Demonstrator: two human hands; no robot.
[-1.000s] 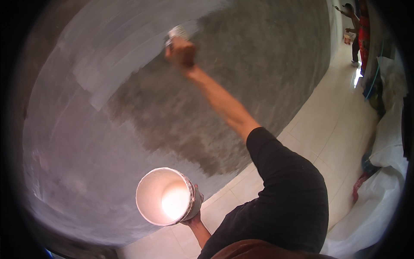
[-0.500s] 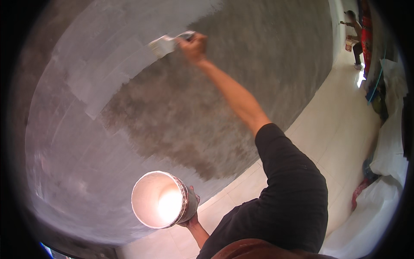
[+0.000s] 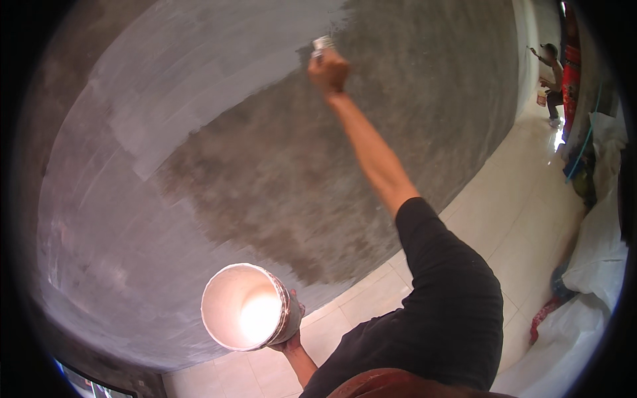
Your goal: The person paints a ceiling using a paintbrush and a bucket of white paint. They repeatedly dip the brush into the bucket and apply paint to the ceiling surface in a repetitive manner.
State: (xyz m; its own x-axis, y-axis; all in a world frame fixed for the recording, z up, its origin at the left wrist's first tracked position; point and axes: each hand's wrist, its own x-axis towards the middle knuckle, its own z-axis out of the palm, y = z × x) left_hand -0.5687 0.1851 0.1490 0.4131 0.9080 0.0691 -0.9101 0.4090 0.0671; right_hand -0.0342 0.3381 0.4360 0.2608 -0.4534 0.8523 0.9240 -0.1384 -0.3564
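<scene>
My right hand point(image 3: 329, 73) is closed around a paintbrush point(image 3: 322, 46), its arm stretched up to the wall point(image 3: 265, 152). The brush is at the border between the light grey coated area and the darker, patchy bare surface. Low in the view, my left hand point(image 3: 289, 342) supports a bucket point(image 3: 284, 312) from the side and underneath, fingers wrapped round it. The bucket tilts with its mouth toward me. Its pale inside shows a bright glare, so what it contains is hard to make out.
A light tiled floor point(image 3: 511, 205) runs along the wall's foot. White sheeting point(image 3: 600, 245) and a red cloth point(image 3: 545, 318) lie at the right. Far off at the upper right, another person point(image 3: 552, 79) stands by the wall with a container and a tool.
My right hand has moved the brush right and slightly up along the coating's edge. The bucket stays nearly where it was in my left hand.
</scene>
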